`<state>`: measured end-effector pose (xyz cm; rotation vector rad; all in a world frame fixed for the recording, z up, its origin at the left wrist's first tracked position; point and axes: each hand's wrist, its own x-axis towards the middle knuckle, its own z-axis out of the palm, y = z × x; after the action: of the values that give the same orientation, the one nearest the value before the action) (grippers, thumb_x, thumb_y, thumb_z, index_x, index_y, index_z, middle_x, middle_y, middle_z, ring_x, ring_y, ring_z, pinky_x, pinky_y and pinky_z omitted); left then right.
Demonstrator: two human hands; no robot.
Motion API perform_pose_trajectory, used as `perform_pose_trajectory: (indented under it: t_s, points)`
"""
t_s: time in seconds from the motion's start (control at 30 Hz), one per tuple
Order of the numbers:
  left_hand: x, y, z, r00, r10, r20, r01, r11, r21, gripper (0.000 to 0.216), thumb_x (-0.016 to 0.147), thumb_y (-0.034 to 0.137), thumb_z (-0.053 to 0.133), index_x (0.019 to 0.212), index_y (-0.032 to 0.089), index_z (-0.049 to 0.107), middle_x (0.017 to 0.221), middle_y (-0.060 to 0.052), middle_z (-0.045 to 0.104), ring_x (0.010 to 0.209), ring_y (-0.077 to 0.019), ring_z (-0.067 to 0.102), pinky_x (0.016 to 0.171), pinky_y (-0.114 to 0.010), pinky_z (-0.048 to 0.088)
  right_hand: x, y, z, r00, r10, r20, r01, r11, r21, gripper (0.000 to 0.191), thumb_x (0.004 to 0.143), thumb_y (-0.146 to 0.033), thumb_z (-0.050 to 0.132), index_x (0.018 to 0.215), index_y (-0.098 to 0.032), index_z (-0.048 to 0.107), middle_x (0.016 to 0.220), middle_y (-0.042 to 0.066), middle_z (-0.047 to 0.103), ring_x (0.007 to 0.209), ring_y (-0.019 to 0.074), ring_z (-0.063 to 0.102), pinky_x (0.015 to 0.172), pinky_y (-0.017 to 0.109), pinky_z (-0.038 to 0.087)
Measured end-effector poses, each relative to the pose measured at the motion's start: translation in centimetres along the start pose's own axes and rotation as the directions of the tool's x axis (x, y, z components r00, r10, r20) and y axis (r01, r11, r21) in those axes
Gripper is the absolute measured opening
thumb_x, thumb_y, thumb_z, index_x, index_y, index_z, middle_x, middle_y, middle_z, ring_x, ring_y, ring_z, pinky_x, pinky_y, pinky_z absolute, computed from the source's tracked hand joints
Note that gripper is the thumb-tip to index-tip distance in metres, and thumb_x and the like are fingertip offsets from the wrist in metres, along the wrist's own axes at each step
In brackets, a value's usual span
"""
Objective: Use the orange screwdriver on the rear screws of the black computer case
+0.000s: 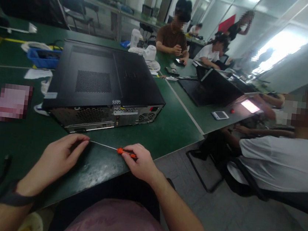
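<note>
A screwdriver with an orange and black handle (120, 150) lies level between my hands, just above the table's front edge. My right hand (141, 163) is wrapped round its handle. The thumb and fingers of my left hand (59, 156) pinch the far end of its thin metal shaft; the tip is hidden by the fingers. Behind both hands a black computer case (97, 79) rests on its side, its rear panel with vents and ports facing me. Neither hand touches the case.
The green table (174, 132) carries a blue bin (43, 58), white fans (150, 54), a pink packet (12, 103) and a black cable (3, 172). At right are a white phone (220, 115), another black case (218, 87) and a seated person in a white shirt (282, 163). More people sit beyond.
</note>
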<state>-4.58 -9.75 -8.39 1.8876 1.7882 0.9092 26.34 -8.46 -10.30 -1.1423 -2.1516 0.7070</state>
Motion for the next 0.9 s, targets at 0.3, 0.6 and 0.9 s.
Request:
perform_pose_trajectory:
  t_s: [0.3,0.6,0.9]
  points:
    - [-0.2,1.5,-0.2,0.993,-0.100,-0.070,0.096,0.994,-0.057,0.029,0.084,0.068,0.066,0.098,0.044,0.074,0.099,0.010,0.086,0.077,-0.0318,0.078,0.082,-0.053,0.068,-0.6,-0.8,0.3,0.997,0.021,-0.073,-0.020,1.000,0.023,0.023,0.110,-0.042,0.068,0.117,-0.024,0.080,0.107,0.009,0.084,0.095,0.0224,0.077,0.092,0.038,0.063]
    - [0.2,1.6,0.7,0.981,-0.138,-0.138,0.125,0.987,-0.101,0.034,0.090,0.065,0.067,0.105,0.036,0.079,0.100,0.003,0.087,0.087,-0.0314,0.081,0.081,-0.046,0.064,-1.0,-1.6,0.6,0.984,0.020,-0.177,-0.015,1.000,0.025,0.022,0.108,-0.039,0.069,0.118,-0.023,0.080,0.102,0.009,0.084,0.091,0.0215,0.077,0.089,0.035,0.064]
    - [0.9,3.6,2.3,0.958,-0.148,-0.246,0.091,0.969,-0.229,0.035,0.093,0.055,0.071,0.105,0.025,0.083,0.098,-0.003,0.087,0.086,-0.0240,0.080,0.083,-0.037,0.063,-1.4,-2.2,0.7,0.955,0.019,-0.297,-0.010,0.999,0.031,0.016,0.107,-0.032,0.067,0.112,-0.022,0.079,0.097,0.007,0.084,0.085,0.0197,0.080,0.081,0.031,0.064]
